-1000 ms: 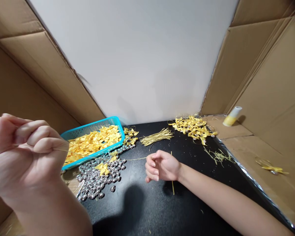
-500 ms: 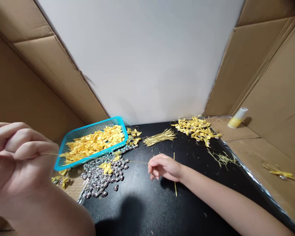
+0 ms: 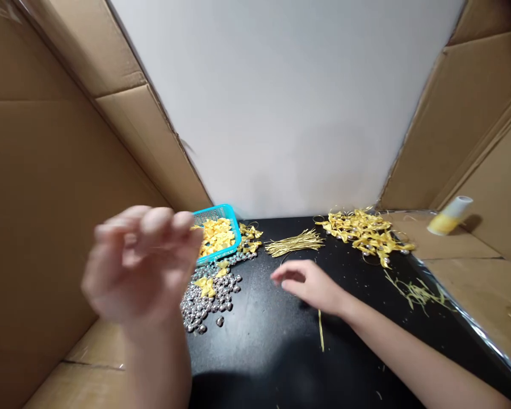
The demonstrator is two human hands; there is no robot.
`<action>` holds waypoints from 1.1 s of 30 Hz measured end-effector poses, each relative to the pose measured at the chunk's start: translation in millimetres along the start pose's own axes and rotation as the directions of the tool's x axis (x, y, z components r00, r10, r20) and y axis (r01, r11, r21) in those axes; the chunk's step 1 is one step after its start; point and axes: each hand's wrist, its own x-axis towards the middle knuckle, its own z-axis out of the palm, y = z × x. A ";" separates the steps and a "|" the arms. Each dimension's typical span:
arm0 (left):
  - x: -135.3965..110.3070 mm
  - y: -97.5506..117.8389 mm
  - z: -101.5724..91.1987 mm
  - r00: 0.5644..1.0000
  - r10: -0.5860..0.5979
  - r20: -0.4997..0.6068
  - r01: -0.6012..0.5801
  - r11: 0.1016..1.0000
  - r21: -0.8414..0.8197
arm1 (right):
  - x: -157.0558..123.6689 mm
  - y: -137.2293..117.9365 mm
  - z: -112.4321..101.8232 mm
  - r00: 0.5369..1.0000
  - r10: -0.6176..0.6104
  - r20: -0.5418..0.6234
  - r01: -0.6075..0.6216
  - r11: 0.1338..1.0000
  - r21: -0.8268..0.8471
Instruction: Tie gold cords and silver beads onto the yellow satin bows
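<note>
Presently left hand [image 3: 140,264] is raised, blurred, fingers curled; grip cannot be told. Right hand [image 3: 313,284] rests loosely open on table [image 3: 259,341], near beads [image 3: 208,298] and cords [image 3: 296,243]

Left hand [image 3: 142,264], blurred, held high with fingertips bunched together; right hand [image 3: 313,284] low, palm down, fingers extended leftward, forearm stretched out behind.

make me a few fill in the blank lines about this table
The right hand rests on the ____ tabletop.
The loose beads beside the basket are ____ in colour.
The raised, blurred hand is the person's ____ one.
The side walls are made of ____.
Missing words: black; silver; left; cardboard.
</note>
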 end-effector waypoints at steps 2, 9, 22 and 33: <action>-2.3 -25.2 18.0 0.978 -0.185 0.091 0.180 0.981 0.069 | -7.0 -18.6 -9.5 0.925 -0.335 -0.178 0.326 0.942 -0.077; -16.2 -89.1 33.5 0.899 -0.425 0.107 0.380 0.877 0.296 | -24.9 -49.0 -8.7 0.806 -0.525 -0.273 0.534 0.844 -0.045; -32.2 -87.6 -11.6 0.913 -0.403 0.062 0.158 0.489 0.858 | -23.0 -62.6 -37.5 0.840 -0.339 -0.423 0.439 0.883 0.163; -53.7 -89.6 -132.9 0.947 -0.309 -0.087 0.008 -0.247 0.969 | -66.0 -110.3 -119.2 0.426 -0.479 -0.768 0.713 0.700 -0.041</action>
